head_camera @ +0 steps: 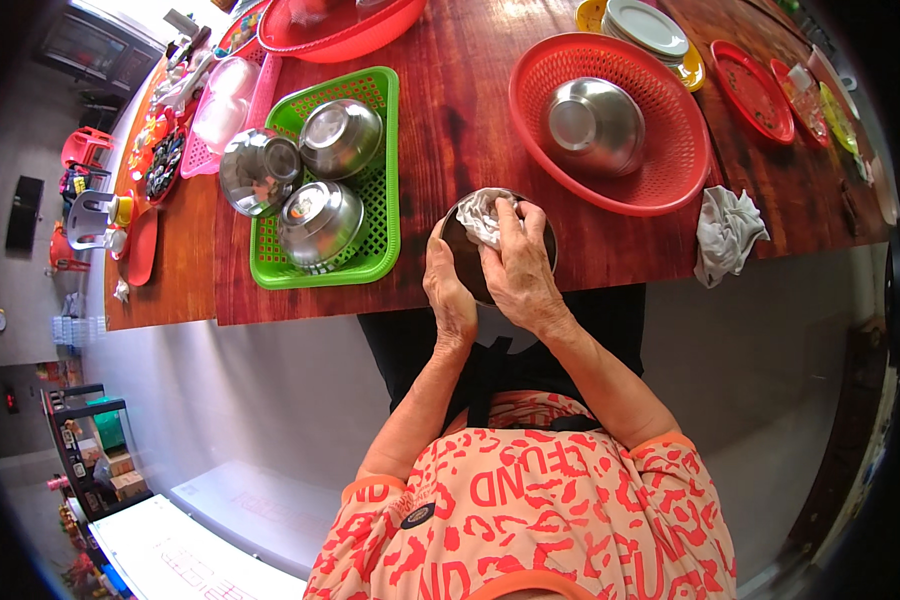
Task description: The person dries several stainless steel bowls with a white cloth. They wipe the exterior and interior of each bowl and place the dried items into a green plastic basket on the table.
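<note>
At the front edge of the wooden table, my left hand (451, 296) grips the left side of a round metal bowl (466, 259), its open side facing up. My right hand (523, 277) holds a crumpled white cloth (481, 217) against the far inner side of that bowl. To the left, three upturned steel bowls (343, 139) lie in a green plastic basket (396, 180). To the right, a red plastic colander (682, 127) holds an upturned steel bowl (596, 124).
A second crumpled cloth (727, 229) hangs over the table's front edge at right. White plates (649, 28) and red trays (754, 90) stand at the far right. A pink basket (259, 97) and a large red basket (345, 45) are at the far left.
</note>
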{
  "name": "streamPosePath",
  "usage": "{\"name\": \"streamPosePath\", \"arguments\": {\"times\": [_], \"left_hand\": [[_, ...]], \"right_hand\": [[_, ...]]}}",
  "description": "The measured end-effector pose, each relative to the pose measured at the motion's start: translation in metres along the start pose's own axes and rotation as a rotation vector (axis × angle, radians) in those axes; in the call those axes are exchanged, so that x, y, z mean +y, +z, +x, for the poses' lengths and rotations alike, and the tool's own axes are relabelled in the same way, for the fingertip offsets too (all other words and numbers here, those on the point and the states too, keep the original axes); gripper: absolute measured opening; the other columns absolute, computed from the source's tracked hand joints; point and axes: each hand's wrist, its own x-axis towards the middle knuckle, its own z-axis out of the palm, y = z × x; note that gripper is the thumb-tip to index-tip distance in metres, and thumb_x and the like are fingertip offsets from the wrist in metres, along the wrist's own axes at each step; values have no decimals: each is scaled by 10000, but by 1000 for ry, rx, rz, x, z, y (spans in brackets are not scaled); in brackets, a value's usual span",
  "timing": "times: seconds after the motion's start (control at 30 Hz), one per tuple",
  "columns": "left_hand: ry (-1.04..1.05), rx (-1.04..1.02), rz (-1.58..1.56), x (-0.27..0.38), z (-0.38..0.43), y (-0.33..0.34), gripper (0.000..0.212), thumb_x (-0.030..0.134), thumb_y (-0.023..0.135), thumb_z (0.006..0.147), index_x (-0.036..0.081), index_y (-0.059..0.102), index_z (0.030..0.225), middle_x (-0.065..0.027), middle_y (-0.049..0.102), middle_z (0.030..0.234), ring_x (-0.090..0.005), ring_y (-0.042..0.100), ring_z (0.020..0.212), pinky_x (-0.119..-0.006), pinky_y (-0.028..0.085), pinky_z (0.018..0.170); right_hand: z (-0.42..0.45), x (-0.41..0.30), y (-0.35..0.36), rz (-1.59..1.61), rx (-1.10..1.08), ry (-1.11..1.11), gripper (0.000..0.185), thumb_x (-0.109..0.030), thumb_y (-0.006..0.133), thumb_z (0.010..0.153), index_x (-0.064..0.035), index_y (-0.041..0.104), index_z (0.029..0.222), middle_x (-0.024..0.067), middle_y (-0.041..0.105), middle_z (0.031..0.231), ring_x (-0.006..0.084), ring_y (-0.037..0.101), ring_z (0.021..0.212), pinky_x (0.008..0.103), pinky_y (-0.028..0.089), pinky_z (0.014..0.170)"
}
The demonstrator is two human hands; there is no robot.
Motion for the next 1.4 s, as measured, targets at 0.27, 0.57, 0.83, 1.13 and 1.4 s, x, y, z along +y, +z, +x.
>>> {"name": "streamPosePath", "arguments": {"times": [0.27, 0.57, 0.83, 1.13, 1.4], "left_hand": [[-64, 44, -52, -15, 6, -8, 521, 457, 311, 1019, 27, 564, 1171, -60, 603, 1068, -149, 562, 948, -292, 454, 845], [-74, 13, -104, -1, -7, -1, 582, 502, 238, 1021, 39, 515, 1240, -56, 566, 1090, -140, 541, 990, -287, 438, 891], [-82, 26, -68, 0, -5, 0, 604, 503, 263, 1016, 15, 506, 1276, -70, 561, 1198, -153, 523, 1081, -287, 408, 956], [-52, 15, -51, 2, -1, -2, 551, 463, 283, 1023, 18, 531, 1234, -66, 585, 1113, -158, 545, 1014, -289, 430, 907], [-158, -56, -99, 6, 2, -7, 466, 297, 288, 1023, -17, 499, 1295, -110, 557, 1213, -182, 512, 1122, -312, 389, 989]], "right_hand": [[14, 1, -2, 213, -190, -66, 439, 19, 558, 791, 13, 493, 1225, 179, 442, 1201, 323, 522, 1097, 375, 454, 950], [14, 7, -11, 454, -564, 218, 323, -96, 652, 752, 45, 598, 1038, 206, 608, 988, 288, 637, 886, 362, 513, 783], [8, 6, 30, 476, 33, 286, 314, -74, 610, 895, 38, 530, 1176, 118, 568, 1085, 163, 594, 899, 260, 501, 791], [25, 1, -29, 209, -687, -85, 175, -101, 676, 744, -10, 599, 871, 111, 527, 807, 255, 558, 780, 370, 444, 708], [25, -3, -25, -326, -248, -624, 181, -97, 636, 744, -34, 638, 914, 133, 526, 1046, 292, 572, 962, 395, 508, 819]]}}
